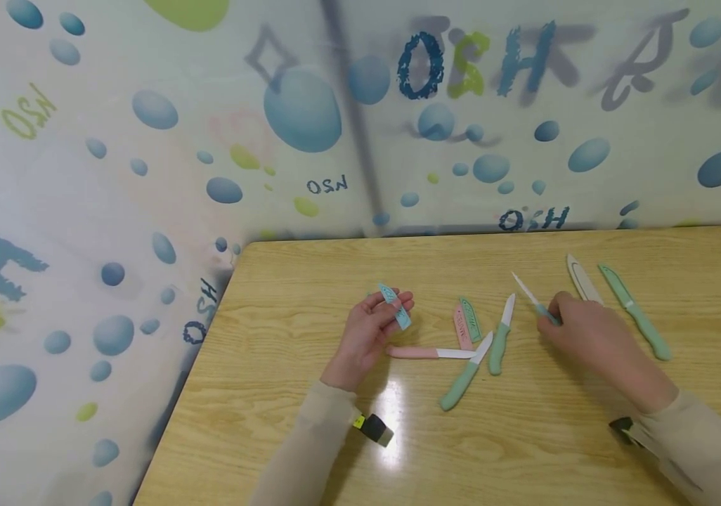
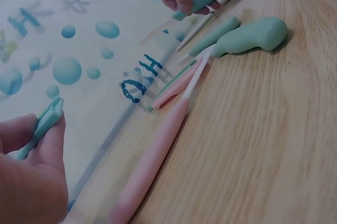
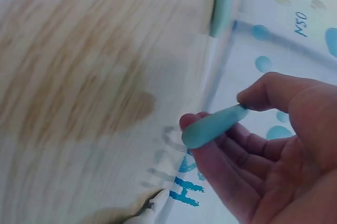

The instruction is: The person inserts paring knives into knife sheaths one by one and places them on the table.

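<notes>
My left hand [image 1: 363, 337] pinches a light blue blade sheath [image 1: 403, 321] between thumb and fingers, above the table's left-middle part. The sheath also shows in the left wrist view, as a slim blue-green cover [image 2: 48, 119]. My right hand [image 1: 601, 344] grips a small knife by its blue handle [image 1: 548, 315], and its pale blade [image 1: 526, 289] points away and to the left. In the right wrist view fingers and thumb hold the same handle [image 3: 210, 128]. Knife and sheath are well apart. Nearest my left hand lies a pink-handled knife [image 1: 415, 353].
Two green-handled knives [image 1: 459, 386] lie bare-bladed in the middle, one against the pink knife's blade. Behind them are a pink sheath [image 1: 461, 327] and a green sheath [image 1: 470, 318]. A whitish sheath [image 1: 582, 279] and a green sheathed knife [image 1: 646, 329] lie at right. A patterned wall [image 1: 310, 204] bounds the table.
</notes>
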{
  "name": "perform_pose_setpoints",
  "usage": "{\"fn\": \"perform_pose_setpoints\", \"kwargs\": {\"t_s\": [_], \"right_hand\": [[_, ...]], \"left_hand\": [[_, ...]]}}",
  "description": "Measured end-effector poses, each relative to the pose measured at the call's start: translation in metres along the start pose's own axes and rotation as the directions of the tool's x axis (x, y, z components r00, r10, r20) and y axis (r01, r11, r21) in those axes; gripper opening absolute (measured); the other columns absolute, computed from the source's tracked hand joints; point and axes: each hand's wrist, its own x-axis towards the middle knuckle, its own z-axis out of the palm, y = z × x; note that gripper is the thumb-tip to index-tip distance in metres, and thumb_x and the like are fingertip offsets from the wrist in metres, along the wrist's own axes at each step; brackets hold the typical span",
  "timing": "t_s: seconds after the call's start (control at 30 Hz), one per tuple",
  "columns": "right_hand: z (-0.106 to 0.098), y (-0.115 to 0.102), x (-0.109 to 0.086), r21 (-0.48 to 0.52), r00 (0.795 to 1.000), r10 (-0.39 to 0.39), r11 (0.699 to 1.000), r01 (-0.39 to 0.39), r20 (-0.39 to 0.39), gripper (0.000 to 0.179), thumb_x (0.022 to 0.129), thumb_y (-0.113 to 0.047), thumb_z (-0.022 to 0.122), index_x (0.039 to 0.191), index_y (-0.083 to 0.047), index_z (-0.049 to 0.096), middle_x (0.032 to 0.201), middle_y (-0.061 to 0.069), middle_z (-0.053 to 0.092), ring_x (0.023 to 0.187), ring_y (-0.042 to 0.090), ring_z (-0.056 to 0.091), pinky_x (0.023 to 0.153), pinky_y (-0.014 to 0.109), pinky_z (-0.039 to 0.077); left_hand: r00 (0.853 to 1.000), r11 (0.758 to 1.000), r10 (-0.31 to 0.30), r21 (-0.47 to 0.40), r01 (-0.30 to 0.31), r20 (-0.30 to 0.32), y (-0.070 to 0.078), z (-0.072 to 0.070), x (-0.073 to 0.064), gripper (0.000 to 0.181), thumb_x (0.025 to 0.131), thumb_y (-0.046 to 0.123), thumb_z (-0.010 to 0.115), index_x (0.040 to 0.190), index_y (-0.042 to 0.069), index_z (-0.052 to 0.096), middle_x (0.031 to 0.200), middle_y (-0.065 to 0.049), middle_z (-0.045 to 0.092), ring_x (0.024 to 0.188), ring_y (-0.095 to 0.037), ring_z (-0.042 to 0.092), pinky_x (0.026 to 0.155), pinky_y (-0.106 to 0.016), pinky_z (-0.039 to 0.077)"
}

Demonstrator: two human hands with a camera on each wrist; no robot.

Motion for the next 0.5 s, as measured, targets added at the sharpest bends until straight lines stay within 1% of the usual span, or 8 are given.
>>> {"fn": "perform_pose_setpoints", "kwargs": {"t_s": [0.13, 0.23, 0.3, 0.37, 0.5], "right_hand": [[-0.001, -0.002, -0.007, 0.025, 0.999, -0.032, 0.999, 0.033, -0.031, 0.029, 0.104, -0.020, 0.051, 0.110, 0.008, 0.057, 0.070, 0.004, 0.053, 0.057, 0.018, 0.045, 0.049, 0.030, 0.035], [0.000, -0.004, -0.012, 0.062, 0.996, -0.067, 0.996, 0.070, -0.054, 0.031, 0.107, -0.015, 0.044, 0.117, 0.012, 0.054, 0.072, 0.004, 0.051, 0.057, 0.017, 0.043, 0.048, 0.029, 0.035], [0.001, -0.006, -0.016, 0.082, 0.993, -0.092, 0.992, 0.097, -0.069, 0.032, 0.108, -0.014, 0.042, 0.120, 0.014, 0.053, 0.072, 0.005, 0.051, 0.056, 0.017, 0.041, 0.047, 0.028, 0.034], [0.002, -0.007, -0.020, 0.087, 0.990, -0.112, 0.989, 0.119, -0.087, 0.031, 0.110, -0.013, 0.041, 0.119, 0.014, 0.053, 0.074, 0.005, 0.051, 0.058, 0.016, 0.042, 0.048, 0.027, 0.036], [0.006, -0.010, -0.026, 0.098, 0.984, -0.140, 0.984, 0.151, -0.108, 0.030, 0.111, -0.014, 0.043, 0.119, 0.012, 0.054, 0.076, 0.004, 0.052, 0.060, 0.015, 0.044, 0.051, 0.027, 0.039]], "left_hand": [[1.000, 1.000, -0.002, -0.029, 0.002, -0.011, -0.001, 0.003, -0.001, 0.032, 0.105, -0.003, 0.055, 0.136, -0.010, 0.050, 0.124, -0.016, 0.071, 0.110, -0.020, 0.071, 0.098, -0.032, 0.057], [1.000, 0.999, 0.000, -0.054, 0.000, -0.017, -0.002, 0.005, -0.001, 0.034, 0.104, -0.004, 0.055, 0.137, -0.012, 0.048, 0.120, -0.014, 0.072, 0.107, -0.020, 0.072, 0.097, -0.031, 0.058], [1.000, 0.998, 0.005, -0.061, -0.006, -0.012, -0.002, 0.007, -0.002, 0.036, 0.104, -0.004, 0.055, 0.138, -0.013, 0.047, 0.118, -0.014, 0.072, 0.106, -0.019, 0.072, 0.097, -0.031, 0.058], [1.000, 0.998, 0.010, -0.069, -0.010, -0.009, -0.003, 0.009, -0.003, 0.035, 0.104, -0.004, 0.055, 0.137, -0.013, 0.047, 0.118, -0.013, 0.073, 0.106, -0.019, 0.072, 0.098, -0.031, 0.058], [1.000, 0.997, 0.011, -0.077, -0.012, -0.006, -0.005, 0.013, -0.005, 0.031, 0.104, -0.003, 0.056, 0.133, -0.011, 0.049, 0.118, -0.013, 0.072, 0.106, -0.018, 0.072, 0.098, -0.032, 0.057]]}}
